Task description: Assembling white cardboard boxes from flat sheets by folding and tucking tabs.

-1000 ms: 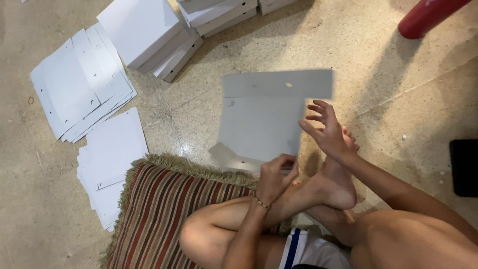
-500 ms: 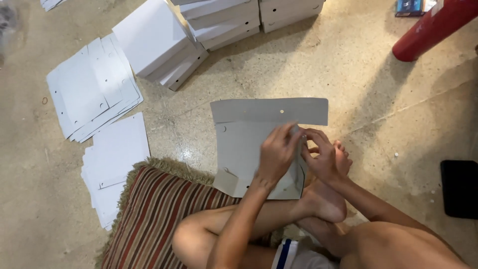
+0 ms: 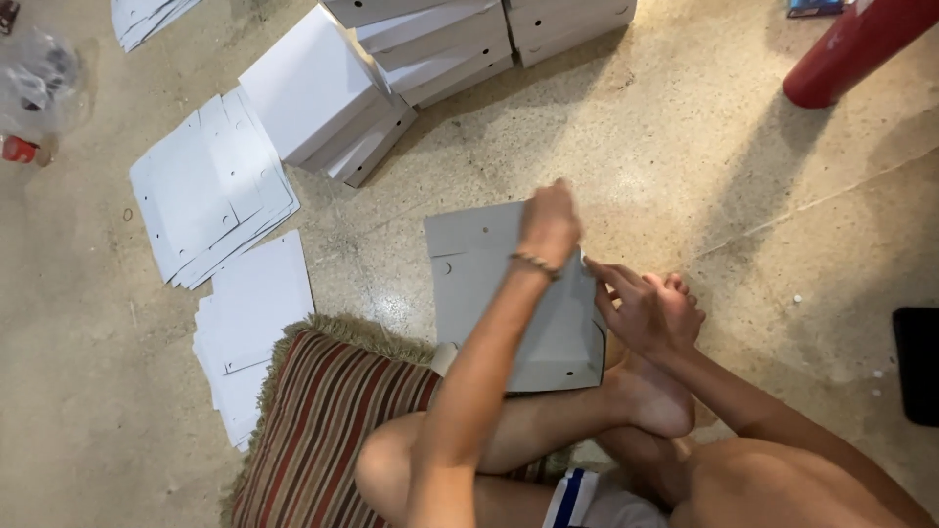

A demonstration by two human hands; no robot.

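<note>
Two hands (image 3: 550, 227) (image 3: 641, 311) fold grey cardboard (image 3: 489, 284) beside stacked boxes (image 3: 323, 93).

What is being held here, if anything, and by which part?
A grey cardboard sheet: the left hand grips its upper right edge, and the right hand pinches its right side edge. It rests partly on the floor.

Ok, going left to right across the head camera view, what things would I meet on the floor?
Flat white card sheets → striped cushion → grey card piece under the left hand → right hand → red post → black object at the edge.
</note>
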